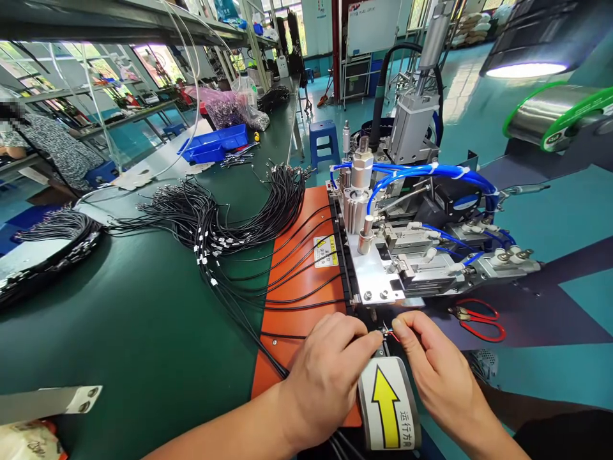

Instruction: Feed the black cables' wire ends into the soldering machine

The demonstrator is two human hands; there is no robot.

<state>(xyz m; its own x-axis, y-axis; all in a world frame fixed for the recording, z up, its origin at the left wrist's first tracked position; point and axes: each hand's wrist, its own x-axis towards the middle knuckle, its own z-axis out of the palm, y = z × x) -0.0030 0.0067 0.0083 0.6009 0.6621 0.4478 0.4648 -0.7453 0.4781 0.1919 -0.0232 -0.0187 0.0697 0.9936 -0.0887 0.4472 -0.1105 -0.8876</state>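
My left hand (330,364) is closed at the front edge of the machine (378,271), thumb and fingertips pinching the end of a black cable that is mostly hidden under the hand. Thin coloured wires (393,335), a red one among them, stick out of that end. To the right, my right hand (433,361) pinches these wires between thumb and forefinger. Several black cables (301,281) run across the orange plate (282,319) to the machine's edge. Below my hands is a white guard with a yellow arrow (385,409).
A large bundle of black cables (205,217) lies on the green table (158,326), with another coil (62,249) at the left. Red-handled cutters (479,316) rest right of the machine. A solder wire spool (550,118) and blue trays (215,144) stand farther off. Someone sits at far left.
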